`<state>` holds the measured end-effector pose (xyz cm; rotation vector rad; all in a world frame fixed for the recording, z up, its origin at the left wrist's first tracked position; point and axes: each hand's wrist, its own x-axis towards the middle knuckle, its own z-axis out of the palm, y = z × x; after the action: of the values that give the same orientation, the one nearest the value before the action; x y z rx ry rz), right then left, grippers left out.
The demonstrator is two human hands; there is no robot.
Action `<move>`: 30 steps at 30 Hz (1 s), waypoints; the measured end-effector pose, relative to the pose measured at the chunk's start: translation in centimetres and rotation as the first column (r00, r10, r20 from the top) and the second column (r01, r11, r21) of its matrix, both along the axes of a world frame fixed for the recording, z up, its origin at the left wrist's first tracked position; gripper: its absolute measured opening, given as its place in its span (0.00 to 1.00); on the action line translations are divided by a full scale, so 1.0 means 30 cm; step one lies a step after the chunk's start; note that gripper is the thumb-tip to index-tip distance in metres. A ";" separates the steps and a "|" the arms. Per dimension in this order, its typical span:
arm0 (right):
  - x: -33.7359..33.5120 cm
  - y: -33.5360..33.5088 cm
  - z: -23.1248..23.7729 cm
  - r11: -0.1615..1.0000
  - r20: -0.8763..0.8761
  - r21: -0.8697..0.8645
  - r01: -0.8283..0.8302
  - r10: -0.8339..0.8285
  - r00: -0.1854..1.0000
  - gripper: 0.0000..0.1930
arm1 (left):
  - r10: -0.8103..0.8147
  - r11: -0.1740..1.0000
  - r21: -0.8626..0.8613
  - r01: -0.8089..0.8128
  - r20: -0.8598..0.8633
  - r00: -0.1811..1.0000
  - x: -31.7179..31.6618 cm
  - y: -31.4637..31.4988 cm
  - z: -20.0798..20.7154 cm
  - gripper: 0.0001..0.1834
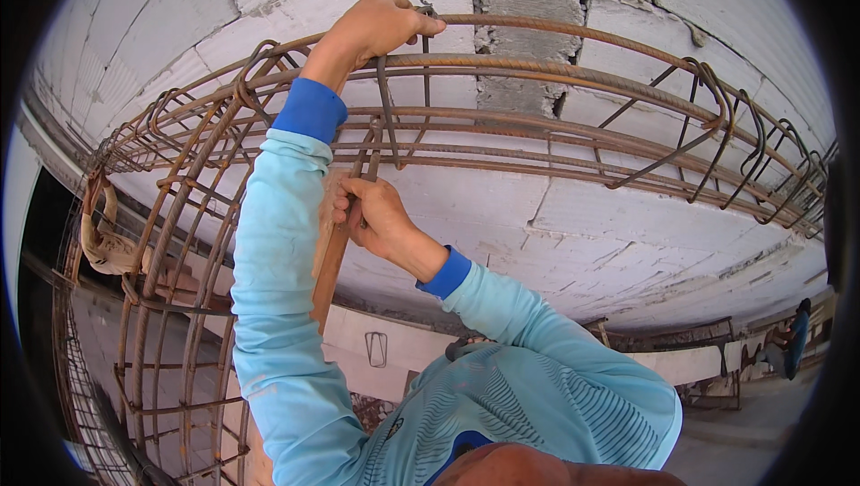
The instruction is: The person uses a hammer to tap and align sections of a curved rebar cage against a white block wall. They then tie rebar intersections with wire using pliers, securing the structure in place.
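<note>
Rebar cage (502, 66) spans the upper half of the frame, ahead of a worker in a light-blue long-sleeved shirt, its long axis running left to right against a white block wall (645, 208) and appearing bowed by the wide lens. At upper centre, the left hand (385, 22) reaches over the cage's topmost bar (511, 24), fingers curled, fingertips at a dark wire stirrup's corner; how firm that hold is cannot be told. The right hand (381, 217), lower and near mid-frame, is closed around a slim rusty metal piece (374, 150) of uncertain kind, which points up toward the lower bars, its length crossing the cage's axis. A wooden board (331, 262) slants downward beside that fist. Of the two, the left hand is nearer the cage, touching it; the right sits just below the lower bars. At far left, another person (112, 244) stands beside the steelwork.
</note>
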<state>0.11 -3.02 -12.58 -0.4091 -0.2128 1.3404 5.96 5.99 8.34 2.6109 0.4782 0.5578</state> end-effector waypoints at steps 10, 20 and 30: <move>-0.028 0.031 -0.019 0.966 -0.099 -0.102 0.237 -0.247 0.964 0.06 | 0.005 1.000 0.007 -0.005 0.027 1.000 0.003 -0.006 -0.001 0.32; 0.020 -0.366 -0.093 0.895 0.343 -0.190 -0.404 0.446 0.827 0.15 | -0.075 0.997 -0.014 0.076 0.067 0.995 0.010 0.020 -0.025 0.36; 0.183 -0.649 0.082 0.979 0.486 0.095 0.182 -0.206 0.850 0.35 | -0.138 0.990 -0.008 0.139 0.034 0.990 -0.017 0.026 -0.013 0.47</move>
<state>5.59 -22.49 -10.13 -0.7156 -0.6127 1.0081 5.46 6.76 7.95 2.5958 0.2856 0.5502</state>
